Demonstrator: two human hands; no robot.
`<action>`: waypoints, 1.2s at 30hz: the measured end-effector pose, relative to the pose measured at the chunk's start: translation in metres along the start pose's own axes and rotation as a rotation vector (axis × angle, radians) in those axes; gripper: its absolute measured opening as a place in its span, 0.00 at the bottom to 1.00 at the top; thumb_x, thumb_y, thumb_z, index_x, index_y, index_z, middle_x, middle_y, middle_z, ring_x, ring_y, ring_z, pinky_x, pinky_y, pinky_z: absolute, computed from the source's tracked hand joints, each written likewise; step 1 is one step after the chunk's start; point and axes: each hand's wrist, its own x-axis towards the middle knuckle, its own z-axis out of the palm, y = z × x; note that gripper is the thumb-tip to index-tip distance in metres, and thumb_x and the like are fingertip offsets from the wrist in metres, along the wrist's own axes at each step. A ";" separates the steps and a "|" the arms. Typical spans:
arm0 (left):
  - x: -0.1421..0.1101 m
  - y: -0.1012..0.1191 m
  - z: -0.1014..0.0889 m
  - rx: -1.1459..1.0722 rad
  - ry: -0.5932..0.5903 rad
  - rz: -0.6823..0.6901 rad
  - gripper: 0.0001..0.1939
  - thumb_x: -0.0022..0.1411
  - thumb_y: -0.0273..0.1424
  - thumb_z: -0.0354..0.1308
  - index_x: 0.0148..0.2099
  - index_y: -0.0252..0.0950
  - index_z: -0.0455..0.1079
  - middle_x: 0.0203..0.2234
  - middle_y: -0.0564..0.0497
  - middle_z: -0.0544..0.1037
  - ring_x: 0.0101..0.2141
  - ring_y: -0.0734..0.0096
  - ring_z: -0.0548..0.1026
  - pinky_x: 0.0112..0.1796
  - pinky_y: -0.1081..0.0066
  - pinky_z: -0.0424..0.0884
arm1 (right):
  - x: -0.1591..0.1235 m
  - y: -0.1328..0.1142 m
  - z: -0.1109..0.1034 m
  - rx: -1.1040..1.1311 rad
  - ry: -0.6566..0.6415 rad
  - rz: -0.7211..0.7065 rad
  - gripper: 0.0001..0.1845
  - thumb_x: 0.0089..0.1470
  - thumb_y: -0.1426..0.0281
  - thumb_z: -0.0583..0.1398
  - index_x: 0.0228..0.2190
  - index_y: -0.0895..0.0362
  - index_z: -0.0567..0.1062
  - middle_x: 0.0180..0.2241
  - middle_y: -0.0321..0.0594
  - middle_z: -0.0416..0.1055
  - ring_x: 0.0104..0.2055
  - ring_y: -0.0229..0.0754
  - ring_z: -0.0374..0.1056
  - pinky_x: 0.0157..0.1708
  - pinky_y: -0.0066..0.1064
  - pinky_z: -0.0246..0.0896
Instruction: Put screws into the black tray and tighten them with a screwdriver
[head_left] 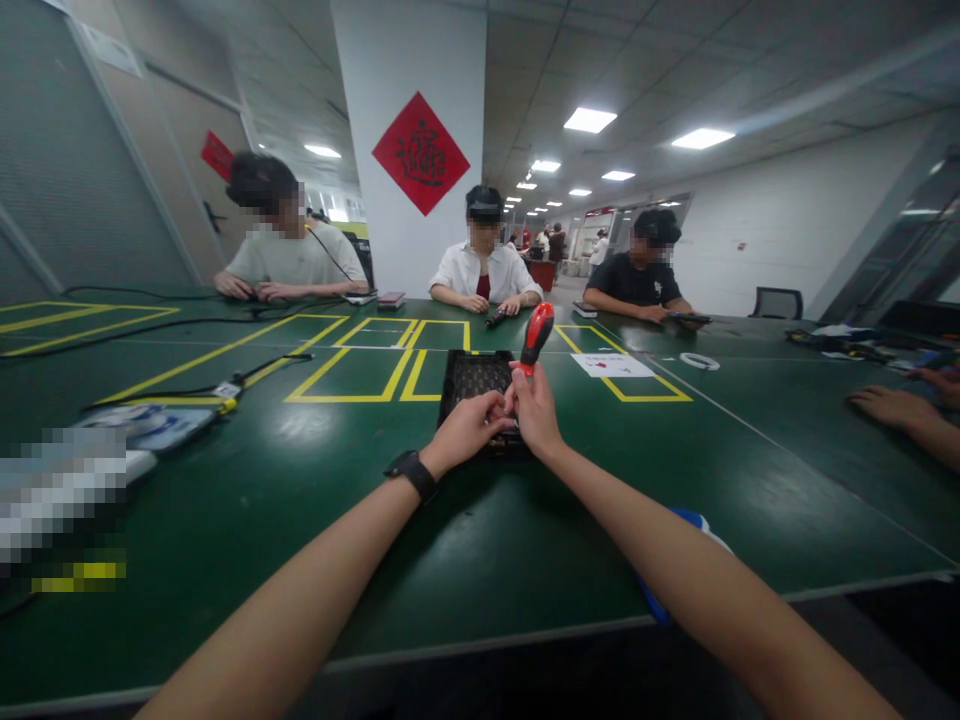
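Observation:
A black rectangular tray (480, 376) with a textured inside lies on the green table in front of me. My right hand (534, 415) is closed around the lower part of a screwdriver (538, 335), whose red and black handle points up above the tray's right side. Over the tray's near part, my left hand (474, 425) has its fingers bent and pressed together next to the right fingertips. What sits between those left fingers is hidden. The screwdriver's tip is also out of sight behind the hands. A black band circles my left wrist.
Yellow tape rectangles mark the green table (360, 510). A white paper (611, 366) and a white ring (699, 361) lie to the right. Something blue (691, 518) shows behind my right forearm. Cables and devices lie left. Three people sit opposite; another person's hand (892, 405) rests at right.

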 end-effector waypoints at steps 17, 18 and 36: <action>0.000 -0.002 0.000 0.017 -0.011 -0.050 0.10 0.50 0.35 0.59 0.28 0.33 0.68 0.22 0.54 0.72 0.25 0.76 0.68 0.28 0.76 0.61 | -0.002 -0.001 0.001 0.009 -0.015 -0.014 0.18 0.56 0.58 0.48 0.43 0.56 0.63 0.16 0.27 0.59 0.16 0.30 0.54 0.19 0.22 0.53; 0.000 -0.001 -0.001 0.003 -0.026 -0.036 0.09 0.52 0.34 0.58 0.29 0.33 0.69 0.22 0.54 0.72 0.25 0.76 0.68 0.29 0.76 0.61 | -0.001 0.000 0.001 0.006 -0.014 -0.006 0.18 0.56 0.58 0.48 0.43 0.56 0.63 0.16 0.27 0.59 0.16 0.30 0.54 0.19 0.22 0.52; 0.000 -0.002 0.000 0.082 -0.034 0.016 0.08 0.57 0.32 0.52 0.33 0.34 0.69 0.27 0.51 0.73 0.30 0.73 0.68 0.34 0.74 0.63 | 0.002 0.002 0.000 0.026 -0.017 0.029 0.19 0.56 0.58 0.47 0.41 0.57 0.65 0.15 0.27 0.59 0.15 0.29 0.52 0.17 0.20 0.51</action>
